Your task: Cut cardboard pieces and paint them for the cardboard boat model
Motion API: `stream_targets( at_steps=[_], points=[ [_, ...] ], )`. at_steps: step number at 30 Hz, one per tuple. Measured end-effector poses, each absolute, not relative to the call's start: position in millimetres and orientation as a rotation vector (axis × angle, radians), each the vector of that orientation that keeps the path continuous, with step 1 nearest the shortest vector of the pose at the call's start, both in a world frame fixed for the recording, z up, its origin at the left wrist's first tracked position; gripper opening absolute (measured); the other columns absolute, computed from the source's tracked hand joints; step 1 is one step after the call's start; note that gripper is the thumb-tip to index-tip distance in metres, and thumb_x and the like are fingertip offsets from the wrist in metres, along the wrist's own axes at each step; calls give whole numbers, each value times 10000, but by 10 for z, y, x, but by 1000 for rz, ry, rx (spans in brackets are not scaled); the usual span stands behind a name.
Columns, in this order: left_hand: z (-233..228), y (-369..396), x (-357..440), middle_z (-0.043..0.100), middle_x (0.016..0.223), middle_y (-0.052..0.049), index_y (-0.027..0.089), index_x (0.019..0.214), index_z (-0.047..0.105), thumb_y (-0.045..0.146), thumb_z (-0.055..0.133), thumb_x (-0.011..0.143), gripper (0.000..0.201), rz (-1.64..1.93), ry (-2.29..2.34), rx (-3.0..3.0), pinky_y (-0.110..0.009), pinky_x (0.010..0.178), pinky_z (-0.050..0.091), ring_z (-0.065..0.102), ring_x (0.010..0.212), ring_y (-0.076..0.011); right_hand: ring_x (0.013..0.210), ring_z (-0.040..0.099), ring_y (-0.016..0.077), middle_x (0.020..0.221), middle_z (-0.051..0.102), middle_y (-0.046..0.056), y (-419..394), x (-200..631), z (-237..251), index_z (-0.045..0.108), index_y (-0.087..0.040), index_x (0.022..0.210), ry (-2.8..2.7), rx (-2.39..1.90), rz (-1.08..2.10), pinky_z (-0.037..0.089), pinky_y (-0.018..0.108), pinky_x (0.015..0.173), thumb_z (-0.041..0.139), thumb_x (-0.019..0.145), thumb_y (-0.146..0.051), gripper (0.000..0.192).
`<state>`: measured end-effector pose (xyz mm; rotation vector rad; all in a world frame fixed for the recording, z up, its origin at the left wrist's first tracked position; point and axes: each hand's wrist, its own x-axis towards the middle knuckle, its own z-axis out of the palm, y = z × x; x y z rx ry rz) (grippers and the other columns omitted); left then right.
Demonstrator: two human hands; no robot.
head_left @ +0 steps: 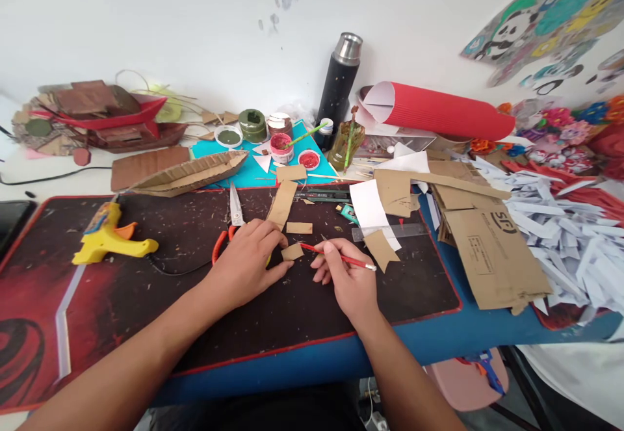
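My right hand grips a red pencil with a white end. Its tip points left at a small cardboard piece. Thumb and fingers of my left hand hold the left end of that piece down on the dark desk mat. Partly covered by my left hand are scissors with red-orange handles. Just beyond the fingers lie a narrow cardboard strip and a longer cardboard strip. Right of the pencil rest a notched cardboard piece and a clear ruler.
A yellow glue gun lies at left, its cord running toward the scissors. Behind are a cardboard boat hull, paint pots, a utility knife and a black thermos. Folded cardboard and paper strips fill the right.
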<state>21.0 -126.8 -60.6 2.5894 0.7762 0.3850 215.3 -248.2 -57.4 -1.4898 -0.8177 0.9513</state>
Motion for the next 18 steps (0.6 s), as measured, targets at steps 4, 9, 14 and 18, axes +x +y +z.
stream_targets(
  at_steps=[4,9,14,18],
  points=[
    [-631,-1268,223,711,1079,-82,234,957,644,557,804,953,360,381,790,2610,-469,900,520,621,1004,-311,526,731,164,733,790,48,-2479,2152,-576,796,-203,977,-823,-1493,944,553,243,472,665,1049,-640,461],
    [-626,-1251,193,733,1195,-92,237,1243,680,595,791,963,468,399,761,2553,-479,957,516,643,1086,-326,522,728,163,731,789,47,-2481,2149,-575,799,-207,973,-811,-1490,942,551,245,473,669,1051,-626,445],
    [-570,-1240,203,708,1270,-93,297,1493,647,389,731,1016,494,292,728,2589,-485,968,490,634,1150,-334,522,724,156,731,788,47,-2486,2151,-566,803,-204,974,-807,-1483,939,542,235,477,683,1052,-605,426],
    [-571,-1237,236,700,1233,-83,318,1424,707,376,739,1019,410,252,726,2616,-475,926,483,635,1118,-324,521,721,154,729,786,46,-2486,2155,-571,800,-201,973,-807,-1479,941,539,233,478,678,1053,-614,438]
  ],
)
